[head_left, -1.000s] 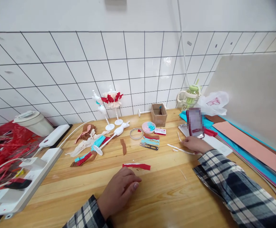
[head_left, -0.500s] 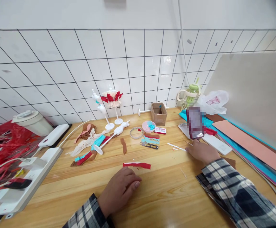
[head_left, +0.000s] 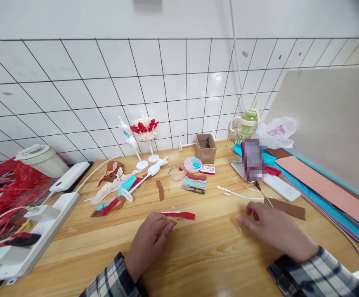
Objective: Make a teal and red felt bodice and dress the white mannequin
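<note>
My left hand (head_left: 150, 243) rests on the wooden table with its fingers curled together and the thumb against them; anything in its grip is hidden. Just beyond its fingertips lies a red fabric strip (head_left: 184, 215) with a white strip along its upper edge. My right hand (head_left: 272, 227) is low over the table, thumb and fingers apart, holding nothing I can see. Close behind it lie a brown strip (head_left: 291, 208) and a thin white strip (head_left: 241, 195). A propped phone (head_left: 253, 161), partly blurred out, stands beyond, with a cable (head_left: 261, 189) at its lower edge.
Small thread snips (head_left: 193, 189), a metal ring (head_left: 177, 173), a pink bowl (head_left: 189, 166) and a cardboard box (head_left: 206, 154) stand mid-table. White mini dress forms (head_left: 132, 142) and fabric scraps (head_left: 113, 192) are left. A power strip (head_left: 46, 231) borders the left; fabric sheets (head_left: 331, 177) the right.
My right hand has come away from the phone's lower edge, back toward me and slightly right, and opened. My left hand has shifted a little left.
</note>
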A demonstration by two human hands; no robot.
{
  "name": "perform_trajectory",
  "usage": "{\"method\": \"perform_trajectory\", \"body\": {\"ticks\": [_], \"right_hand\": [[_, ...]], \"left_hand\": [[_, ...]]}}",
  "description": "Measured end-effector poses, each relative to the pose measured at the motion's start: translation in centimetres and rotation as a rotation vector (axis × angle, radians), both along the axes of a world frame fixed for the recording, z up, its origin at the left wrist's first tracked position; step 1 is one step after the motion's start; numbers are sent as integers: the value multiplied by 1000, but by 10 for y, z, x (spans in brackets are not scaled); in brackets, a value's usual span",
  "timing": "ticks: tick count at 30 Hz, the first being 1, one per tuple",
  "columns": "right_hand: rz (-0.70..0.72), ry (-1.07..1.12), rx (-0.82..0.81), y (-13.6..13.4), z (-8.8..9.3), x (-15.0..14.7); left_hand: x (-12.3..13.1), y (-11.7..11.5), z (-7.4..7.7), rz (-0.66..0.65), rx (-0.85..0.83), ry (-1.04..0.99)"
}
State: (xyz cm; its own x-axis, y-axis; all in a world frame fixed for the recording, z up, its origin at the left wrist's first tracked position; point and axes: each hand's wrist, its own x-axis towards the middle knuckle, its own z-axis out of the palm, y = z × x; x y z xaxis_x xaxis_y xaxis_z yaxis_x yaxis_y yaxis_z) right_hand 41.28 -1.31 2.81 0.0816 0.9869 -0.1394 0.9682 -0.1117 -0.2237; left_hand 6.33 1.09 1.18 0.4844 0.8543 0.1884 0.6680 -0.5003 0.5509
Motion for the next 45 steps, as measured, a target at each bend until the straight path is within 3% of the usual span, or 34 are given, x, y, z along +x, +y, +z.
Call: {"method": "perform_trajectory", "body": {"ticks": [4, 7, 17, 23, 27, 29, 31, 34, 39, 45], "right_hand": [[21, -139, 55, -27, -25, -25], [-26, -193, 70, -31, -35, -36], [0, -172, 29, -19, -28, -37], [14, 221, 6, -2, -27, -22], [55, 626, -65, 9, -5, -31], [175, 782, -127, 16, 16, -46], [386, 769, -194, 24, 37, -65], [634, 767, -239, 40, 50, -92], [694, 874, -295, 55, 27, -109], [604, 1185, -444, 57, 10, -106]], "left_hand": [[-2, 0, -1, -3, -12, -14], [-1, 0, -3, -22, -28, -18], [0, 1, -4, -30, -39, 7], [0, 1, 0, -29, 17, -14], [5, 4, -4, -17, -55, -196], [12, 9, -8, 1, -133, -422], [19, 13, -11, 19, -239, -713], [26, 17, -12, -35, -429, -969], [29, 8, -5, -206, -665, -819], [34, 2, 6, -142, -664, -669]]}}
